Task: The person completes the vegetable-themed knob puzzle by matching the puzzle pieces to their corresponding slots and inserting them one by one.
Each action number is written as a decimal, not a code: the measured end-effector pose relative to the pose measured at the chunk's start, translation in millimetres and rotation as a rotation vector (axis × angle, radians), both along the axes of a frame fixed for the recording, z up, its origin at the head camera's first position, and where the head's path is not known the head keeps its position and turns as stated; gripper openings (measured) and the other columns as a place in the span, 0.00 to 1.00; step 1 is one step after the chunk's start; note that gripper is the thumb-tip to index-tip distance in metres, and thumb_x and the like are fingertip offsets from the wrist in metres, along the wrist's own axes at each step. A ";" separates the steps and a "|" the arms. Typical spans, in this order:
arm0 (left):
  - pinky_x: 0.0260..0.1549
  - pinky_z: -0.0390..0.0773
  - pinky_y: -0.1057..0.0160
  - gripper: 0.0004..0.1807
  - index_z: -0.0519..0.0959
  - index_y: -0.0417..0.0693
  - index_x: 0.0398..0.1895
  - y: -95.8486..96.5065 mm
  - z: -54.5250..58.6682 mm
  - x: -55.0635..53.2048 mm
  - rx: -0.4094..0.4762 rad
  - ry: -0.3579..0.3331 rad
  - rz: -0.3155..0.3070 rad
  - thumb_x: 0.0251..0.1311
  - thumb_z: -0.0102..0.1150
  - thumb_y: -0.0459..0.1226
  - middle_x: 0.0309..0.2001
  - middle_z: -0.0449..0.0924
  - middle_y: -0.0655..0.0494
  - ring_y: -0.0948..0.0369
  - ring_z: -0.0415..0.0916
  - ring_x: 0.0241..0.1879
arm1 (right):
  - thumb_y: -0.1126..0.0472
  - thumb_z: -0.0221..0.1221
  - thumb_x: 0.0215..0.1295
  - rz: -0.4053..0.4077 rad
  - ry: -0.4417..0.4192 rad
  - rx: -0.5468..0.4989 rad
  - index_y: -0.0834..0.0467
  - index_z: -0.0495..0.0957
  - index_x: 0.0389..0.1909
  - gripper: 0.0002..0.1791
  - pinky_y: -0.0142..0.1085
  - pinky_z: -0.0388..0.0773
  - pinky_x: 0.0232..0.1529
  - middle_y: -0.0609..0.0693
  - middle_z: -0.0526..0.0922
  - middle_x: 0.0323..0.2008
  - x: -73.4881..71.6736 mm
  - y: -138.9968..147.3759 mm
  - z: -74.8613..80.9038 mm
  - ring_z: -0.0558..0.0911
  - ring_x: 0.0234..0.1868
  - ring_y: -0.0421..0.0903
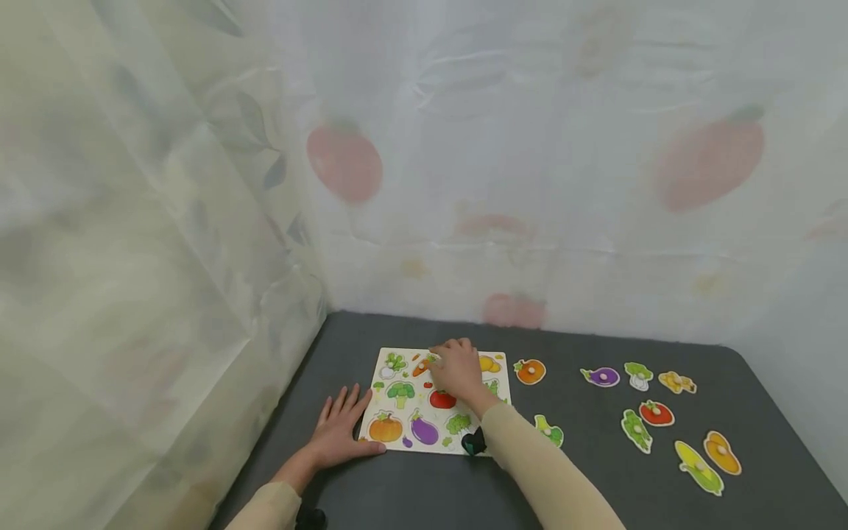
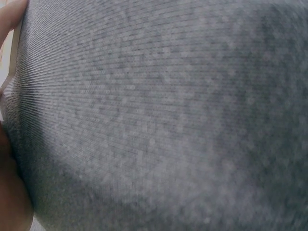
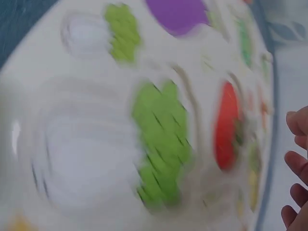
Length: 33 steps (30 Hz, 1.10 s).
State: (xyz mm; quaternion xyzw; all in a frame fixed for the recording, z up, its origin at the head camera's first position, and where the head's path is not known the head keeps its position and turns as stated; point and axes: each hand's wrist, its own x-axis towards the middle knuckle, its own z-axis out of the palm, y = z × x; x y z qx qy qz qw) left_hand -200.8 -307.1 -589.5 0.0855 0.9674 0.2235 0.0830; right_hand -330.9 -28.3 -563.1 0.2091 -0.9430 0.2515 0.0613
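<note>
A white puzzle board (image 1: 414,401) with printed vegetables lies on the dark table. My left hand (image 1: 341,430) rests with fingers spread at the board's left edge, its thumb by the near left corner. Over the board's far middle is my right hand (image 1: 457,372), its fingertips close to the carrot (image 1: 421,366). Loosely bent right fingers (image 3: 298,166) show in the right wrist view, with nothing visible between them. That view also has the board's tomato (image 3: 226,126) and bok choy (image 3: 161,142), blurred. In the left wrist view, mostly grey cloth (image 2: 159,115) appears.
Loose knobbed pieces lie right of the board: a pumpkin (image 1: 530,372), broccoli (image 1: 549,431), eggplant (image 1: 603,377), bok choy (image 1: 639,375), tomato (image 1: 656,414), pea pod (image 1: 637,430), corn (image 1: 700,468) and others. Patterned curtains (image 1: 530,184) hang behind and to the left.
</note>
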 end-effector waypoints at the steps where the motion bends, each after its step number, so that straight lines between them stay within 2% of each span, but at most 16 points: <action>1: 0.73 0.31 0.34 0.64 0.49 0.53 0.84 0.4 0.8 0.3 -0.003 -0.002 0.002 0.51 0.64 0.72 0.82 0.42 0.41 0.39 0.32 0.80 | 0.51 0.63 0.71 -0.003 -0.001 -0.023 0.49 0.84 0.61 0.20 0.57 0.66 0.62 0.53 0.80 0.56 -1.9 6.7 4.4 0.69 0.62 0.59; 8: 0.73 0.31 0.34 0.64 0.48 0.53 0.84 1.6 2.4 -2.5 -0.011 -0.004 -0.008 0.51 0.64 0.72 0.82 0.41 0.41 0.39 0.32 0.80 | 0.51 0.64 0.71 -0.011 0.066 -0.110 0.49 0.84 0.61 0.20 0.61 0.63 0.66 0.54 0.80 0.59 -13.2 62.4 37.1 0.69 0.65 0.58; 15: 0.73 0.32 0.33 0.64 0.49 0.52 0.84 2.4 5.1 -8.0 -0.006 -0.008 -0.022 0.51 0.64 0.72 0.82 0.41 0.40 0.38 0.32 0.80 | 0.52 0.65 0.70 0.002 0.087 -0.161 0.50 0.84 0.61 0.20 0.65 0.60 0.65 0.54 0.79 0.59 -11.5 112.3 53.4 0.69 0.67 0.59; 19: 0.72 0.32 0.33 0.64 0.49 0.51 0.84 1.1 5.3 -11.2 -0.008 -0.004 -0.021 0.51 0.65 0.72 0.82 0.41 0.39 0.38 0.32 0.80 | 0.53 0.66 0.70 -0.003 0.095 -0.168 0.51 0.84 0.61 0.20 0.66 0.61 0.64 0.54 0.80 0.59 -6.7 135.8 56.7 0.71 0.65 0.60; 24: 0.72 0.31 0.33 0.64 0.49 0.52 0.84 -1.2 2.1 -14.6 -0.009 -0.007 -0.021 0.51 0.64 0.72 0.82 0.41 0.40 0.38 0.32 0.80 | 0.53 0.66 0.69 -0.018 0.089 -0.139 0.51 0.84 0.60 0.20 0.66 0.60 0.63 0.55 0.80 0.58 6.1 166.8 52.6 0.70 0.65 0.62; 29: 0.72 0.31 0.33 0.65 0.49 0.52 0.84 -4.0 1.4 -14.8 -0.009 -0.011 -0.015 0.51 0.64 0.72 0.82 0.40 0.39 0.38 0.31 0.80 | 0.55 0.67 0.68 -0.013 0.113 -0.076 0.54 0.85 0.59 0.19 0.69 0.61 0.60 0.58 0.80 0.56 20.0 208.0 46.2 0.69 0.63 0.66; 33: 0.72 0.30 0.33 0.65 0.49 0.51 0.84 -7.2 0.7 -15.6 -0.016 -0.005 -0.007 0.50 0.64 0.73 0.82 0.40 0.39 0.38 0.31 0.80 | 0.58 0.67 0.68 -0.020 0.129 -0.064 0.57 0.85 0.58 0.19 0.69 0.61 0.60 0.60 0.81 0.55 29.0 244.2 48.5 0.69 0.61 0.68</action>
